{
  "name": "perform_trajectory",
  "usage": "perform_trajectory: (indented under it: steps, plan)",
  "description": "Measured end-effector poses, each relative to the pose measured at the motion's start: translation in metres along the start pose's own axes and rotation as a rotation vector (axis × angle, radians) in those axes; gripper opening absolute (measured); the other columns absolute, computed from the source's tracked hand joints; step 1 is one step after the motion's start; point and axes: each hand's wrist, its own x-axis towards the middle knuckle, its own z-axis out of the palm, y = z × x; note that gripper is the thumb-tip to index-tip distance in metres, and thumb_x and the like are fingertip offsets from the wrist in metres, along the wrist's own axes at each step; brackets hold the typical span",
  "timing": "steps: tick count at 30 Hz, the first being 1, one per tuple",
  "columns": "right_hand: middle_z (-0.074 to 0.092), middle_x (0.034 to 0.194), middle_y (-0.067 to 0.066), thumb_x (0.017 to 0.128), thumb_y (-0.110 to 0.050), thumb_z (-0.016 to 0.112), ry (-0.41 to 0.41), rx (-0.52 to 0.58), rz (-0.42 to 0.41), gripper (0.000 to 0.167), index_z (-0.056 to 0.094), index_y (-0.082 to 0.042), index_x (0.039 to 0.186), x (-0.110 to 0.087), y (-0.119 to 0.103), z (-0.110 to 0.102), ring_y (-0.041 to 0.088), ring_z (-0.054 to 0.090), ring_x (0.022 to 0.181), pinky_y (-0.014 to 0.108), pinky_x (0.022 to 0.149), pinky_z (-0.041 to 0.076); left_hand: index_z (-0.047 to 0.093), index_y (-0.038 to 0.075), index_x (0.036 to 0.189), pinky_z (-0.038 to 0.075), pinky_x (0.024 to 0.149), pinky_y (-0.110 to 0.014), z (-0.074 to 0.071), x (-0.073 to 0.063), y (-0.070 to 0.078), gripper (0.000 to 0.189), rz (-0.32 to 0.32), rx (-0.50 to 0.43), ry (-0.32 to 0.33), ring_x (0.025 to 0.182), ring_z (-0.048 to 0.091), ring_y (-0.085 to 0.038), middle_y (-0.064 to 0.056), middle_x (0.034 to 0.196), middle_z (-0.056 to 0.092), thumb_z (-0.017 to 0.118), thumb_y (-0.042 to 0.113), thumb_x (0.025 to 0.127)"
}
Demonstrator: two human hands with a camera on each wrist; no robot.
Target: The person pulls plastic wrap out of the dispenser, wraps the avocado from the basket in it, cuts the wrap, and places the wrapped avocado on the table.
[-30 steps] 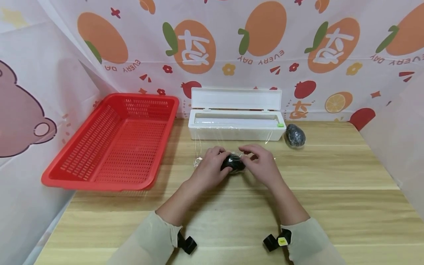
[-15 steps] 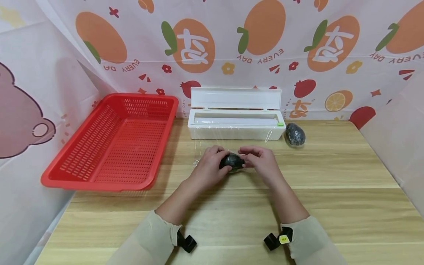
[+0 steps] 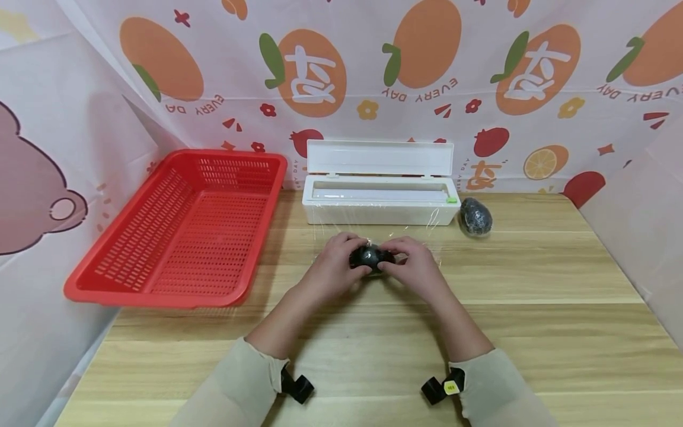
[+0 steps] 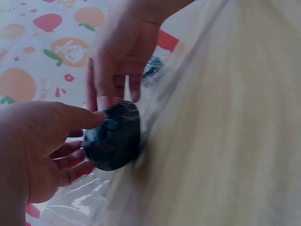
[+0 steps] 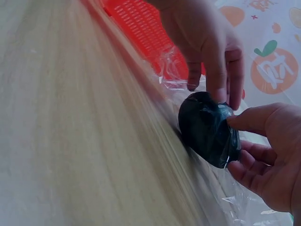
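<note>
A dark, glossy avocado (image 3: 368,257) lies near the middle of the table, with clear cling film around part of it. The left hand (image 3: 336,260) grips its left end with curled fingers and thumb. On its other end, the right hand (image 3: 416,265) pinches the avocado and film between thumb and fingers. Loose cling film (image 4: 77,202) spreads beneath the fruit in the left wrist view. That sheet runs back to a white cling film dispenser (image 3: 381,214), whose lid (image 3: 380,158) stands up. Its underside is hidden.
A second avocado (image 3: 475,217), wrapped in film, sits beside the dispenser's right end. A large red plastic basket (image 3: 242,290) occupies the left of the wooden table (image 3: 533,344). Behind stands a fruit-printed cloth (image 3: 368,65).
The right hand, fingering the film at the avocado's right end, has closed in on the fruit and now pinches it. The avocado has shifted slightly left; the left hand keeps its hold.
</note>
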Motion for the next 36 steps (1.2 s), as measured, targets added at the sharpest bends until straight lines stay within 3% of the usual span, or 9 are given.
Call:
perform_trajectory:
  steps: [6,8,12,18,26,36]
  plan:
    - [0.067,0.116,0.005,0.081,-0.010,0.079,0.026,-0.052,-0.015,0.031,0.073,-0.009,0.112,-0.001,-0.001,0.002,0.024,0.062,0.107,0.036,0.081,0.057,0.065,0.005,0.126,0.057,0.081,-0.031,-0.013,0.001,0.008,0.043,-0.131,-0.266,0.029,0.099,0.064,-0.024,-0.010,0.123,0.062,0.075,0.003,0.084]
    - [0.067,0.116,0.005,0.081,-0.010,0.079,0.027,-0.060,-0.018,0.031,0.073,-0.009,0.112,-0.001,-0.002,0.003,0.024,0.062,0.107,0.036,0.081,0.057,0.065,0.004,0.125,0.057,0.082,-0.029,-0.011,0.002,0.008,0.042,-0.150,-0.286,0.009,0.102,0.064,-0.024,-0.011,0.123,0.063,0.074,0.001,0.084]
    - [0.067,0.115,0.004,0.082,-0.011,0.079,0.023,-0.071,-0.013,0.031,0.073,-0.010,0.112,-0.001,-0.003,0.003,0.023,0.062,0.106,0.034,0.080,0.057,0.065,0.005,0.125,0.055,0.085,-0.032,-0.003,0.003,0.005,0.044,-0.152,-0.171,-0.024,0.100,0.062,-0.023,-0.010,0.122,0.062,0.077,0.003,0.082]
    - [0.066,0.114,0.004,0.085,-0.013,0.076,0.027,-0.085,-0.016,0.029,0.073,-0.010,0.113,0.000,-0.003,0.003,0.023,0.062,0.105,0.033,0.080,0.057,0.065,0.005,0.124,0.045,0.102,-0.044,0.005,0.003,-0.001,0.053,-0.058,-0.014,0.006,0.115,0.054,-0.027,-0.009,0.121,0.058,0.085,0.010,0.076]
    - [0.067,0.115,0.004,0.087,-0.016,0.074,0.047,-0.121,-0.015,0.029,0.071,-0.011,0.116,0.002,-0.002,0.000,0.021,0.064,0.102,0.035,0.080,0.056,0.063,0.007,0.128,0.046,0.096,-0.043,0.010,0.004,-0.006,0.051,0.060,0.109,0.038,0.112,0.051,-0.030,-0.010,0.120,0.059,0.081,0.017,0.081]
    - [0.069,0.111,0.006,0.090,-0.012,0.069,0.132,-0.102,-0.095,0.023,0.072,-0.008,0.113,0.004,0.004,-0.001,0.021,0.068,0.099,0.039,0.079,0.058,0.059,0.009,0.133,0.043,0.098,-0.042,0.006,0.009,-0.010,0.049,0.047,0.193,-0.022,0.112,0.048,-0.028,-0.010,0.124,0.056,0.073,0.028,0.090]
